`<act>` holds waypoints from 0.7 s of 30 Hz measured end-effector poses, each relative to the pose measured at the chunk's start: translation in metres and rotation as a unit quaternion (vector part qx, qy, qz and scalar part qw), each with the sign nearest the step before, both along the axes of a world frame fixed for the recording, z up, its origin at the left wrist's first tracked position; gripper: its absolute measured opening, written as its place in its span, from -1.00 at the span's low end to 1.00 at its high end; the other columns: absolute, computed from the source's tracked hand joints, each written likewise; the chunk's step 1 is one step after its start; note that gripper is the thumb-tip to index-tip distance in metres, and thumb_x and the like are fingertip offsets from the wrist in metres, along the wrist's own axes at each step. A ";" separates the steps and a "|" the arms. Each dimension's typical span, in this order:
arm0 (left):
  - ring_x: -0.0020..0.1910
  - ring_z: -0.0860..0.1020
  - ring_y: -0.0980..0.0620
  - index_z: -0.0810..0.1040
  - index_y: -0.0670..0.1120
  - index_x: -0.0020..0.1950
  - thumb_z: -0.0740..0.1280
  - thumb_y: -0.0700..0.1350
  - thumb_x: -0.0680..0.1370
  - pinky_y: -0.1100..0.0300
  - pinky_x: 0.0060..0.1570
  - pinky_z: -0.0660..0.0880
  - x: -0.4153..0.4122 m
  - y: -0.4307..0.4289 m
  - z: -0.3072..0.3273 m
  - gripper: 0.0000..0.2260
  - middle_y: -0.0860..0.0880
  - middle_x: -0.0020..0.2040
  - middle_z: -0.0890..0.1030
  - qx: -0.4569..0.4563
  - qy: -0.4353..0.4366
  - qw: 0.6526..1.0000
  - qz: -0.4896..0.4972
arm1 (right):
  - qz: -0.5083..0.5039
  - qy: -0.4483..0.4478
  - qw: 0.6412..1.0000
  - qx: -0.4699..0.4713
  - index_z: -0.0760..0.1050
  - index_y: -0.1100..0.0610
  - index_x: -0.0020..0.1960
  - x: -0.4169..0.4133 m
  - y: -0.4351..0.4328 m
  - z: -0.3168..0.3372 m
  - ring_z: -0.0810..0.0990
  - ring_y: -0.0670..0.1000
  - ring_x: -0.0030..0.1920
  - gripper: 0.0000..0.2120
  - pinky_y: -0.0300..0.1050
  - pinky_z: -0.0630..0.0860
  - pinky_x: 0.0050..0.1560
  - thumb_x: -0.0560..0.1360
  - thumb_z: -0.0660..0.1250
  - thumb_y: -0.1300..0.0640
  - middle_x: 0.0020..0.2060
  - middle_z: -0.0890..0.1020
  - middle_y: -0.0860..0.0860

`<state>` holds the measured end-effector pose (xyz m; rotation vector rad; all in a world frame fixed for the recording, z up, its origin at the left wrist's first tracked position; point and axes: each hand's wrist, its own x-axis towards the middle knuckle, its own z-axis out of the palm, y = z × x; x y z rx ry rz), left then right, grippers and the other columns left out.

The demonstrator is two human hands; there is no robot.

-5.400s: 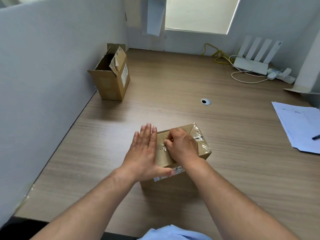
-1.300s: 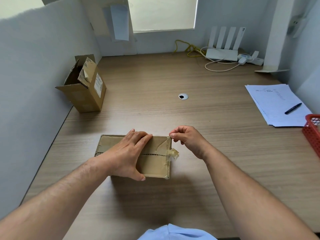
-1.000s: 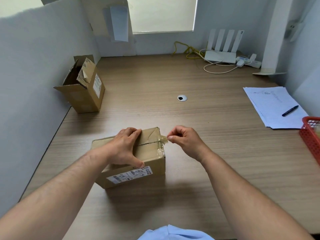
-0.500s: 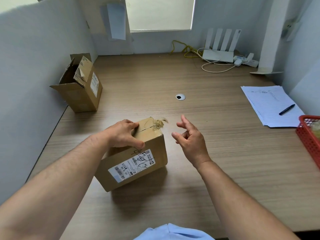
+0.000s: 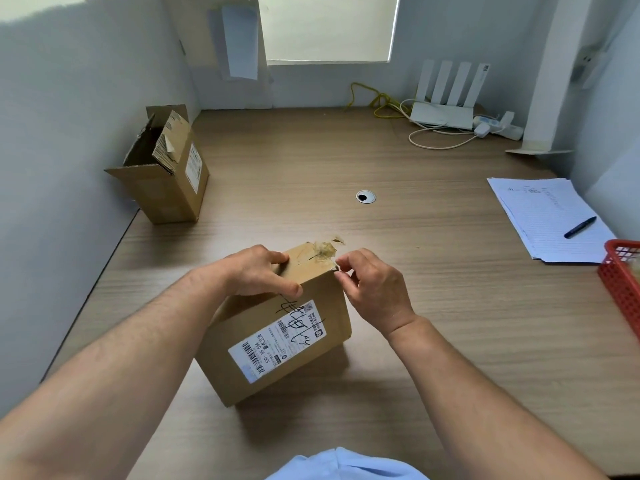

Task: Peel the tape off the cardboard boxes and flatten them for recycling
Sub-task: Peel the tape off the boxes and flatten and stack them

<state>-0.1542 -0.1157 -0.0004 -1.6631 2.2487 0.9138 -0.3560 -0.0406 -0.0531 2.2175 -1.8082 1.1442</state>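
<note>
Brown box [image 5: 214, 362], white label [image 5: 277, 341] scrawled black; wood-grain desk [image 5: 450, 271]; red basket [image 5: 620, 271]; tape [image 5: 323, 251] seemingly yellowish-clear

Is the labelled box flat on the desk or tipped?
Tipped. The labelled box rests on its near lower corner, right side raised off the desk, shadow beneath; the left hand grips its top.
</note>
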 end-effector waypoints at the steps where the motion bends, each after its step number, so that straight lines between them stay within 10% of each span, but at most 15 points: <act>1: 0.16 0.35 0.02 0.26 0.03 0.53 0.43 0.26 0.37 0.15 0.17 0.33 0.000 0.000 -0.001 -0.20 -0.03 0.29 0.40 -0.002 0.003 1.000 -0.001 | 0.006 0.012 1.000 -0.013 0.56 0.13 -0.15 -0.001 -0.002 0.001 0.58 -0.01 -0.36 -0.83 -0.27 0.47 -0.40 0.45 0.23 0.09 -0.27 0.61 -0.02; 7: 0.16 0.36 0.03 0.26 0.03 0.53 0.42 0.25 0.39 0.18 0.14 0.33 -0.001 -0.003 -0.001 -0.22 -0.04 0.31 0.41 -0.010 -0.001 1.000 -0.013 | 0.043 0.069 0.997 0.009 0.50 0.17 -0.19 -0.005 -0.011 0.008 0.56 0.08 -0.37 -0.82 -0.12 0.50 -0.46 0.48 0.15 0.15 -0.30 0.58 0.04; 12: 0.31 0.34 -0.03 0.21 0.03 0.54 0.38 0.34 0.36 0.05 0.29 0.37 0.000 0.001 0.001 -0.15 -0.05 0.37 0.33 -0.034 -0.041 0.997 -0.060 | 0.019 -0.015 0.981 0.192 0.46 0.16 -0.01 -0.002 -0.014 0.014 0.53 0.09 -0.06 -0.90 -0.06 0.43 -0.08 0.58 0.19 0.16 -0.03 0.58 0.05; 21: 0.43 0.18 -0.02 0.06 0.09 0.57 0.35 0.40 0.30 0.08 0.42 0.22 0.011 0.030 -0.011 -0.04 -0.01 0.49 0.15 -0.131 -0.073 0.971 -0.186 | -0.071 -0.116 0.958 0.252 0.51 0.15 -0.06 -0.016 -0.032 0.022 0.58 0.10 -0.06 -0.90 -0.01 0.49 -0.01 0.56 0.22 0.19 -0.07 0.62 0.05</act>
